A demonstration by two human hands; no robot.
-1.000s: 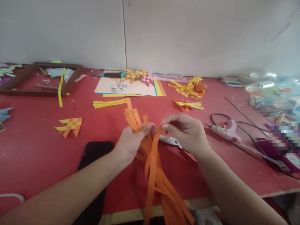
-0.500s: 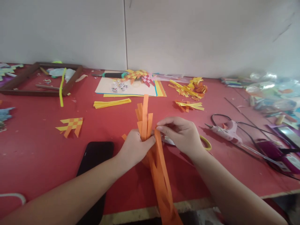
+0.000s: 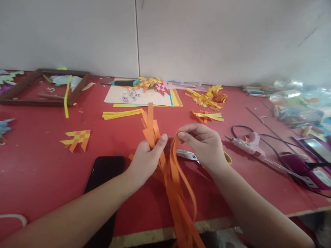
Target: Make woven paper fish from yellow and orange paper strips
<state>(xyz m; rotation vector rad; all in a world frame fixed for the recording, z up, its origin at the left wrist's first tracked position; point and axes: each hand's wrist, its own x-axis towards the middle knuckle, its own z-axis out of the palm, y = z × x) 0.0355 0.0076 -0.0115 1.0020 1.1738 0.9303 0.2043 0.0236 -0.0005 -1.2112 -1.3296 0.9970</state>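
My left hand (image 3: 146,160) is closed round a bundle of orange paper strips (image 3: 178,203), whose short ends fan out above the fist while the long ends hang over the table's front edge. Between thumb and fingertips, my right hand (image 3: 204,144) pinches the top of an orange strip (image 3: 175,151) that curves down beside the bundle. A pair of scissors (image 3: 187,155) lies partly hidden behind the right hand, one yellow handle loop showing. Left of the bundle is a black phone (image 3: 107,172), partly under my left forearm. A woven yellow and orange paper fish (image 3: 80,137) lies further left.
Yellow paper strips (image 3: 121,114) lie beyond my left hand, near stacked paper sheets (image 3: 111,96). More cut strips (image 3: 209,116) and a scrap pile (image 3: 217,98) lie behind my right hand. A corded glue gun (image 3: 248,144) rests at right. A brown frame (image 3: 31,102) stands far left.
The bundle's upper ends swung right, then back left. My right hand keeps its pinch near the left thumb, and its strip now bows outward in a loop. The left thumb has lifted slightly.
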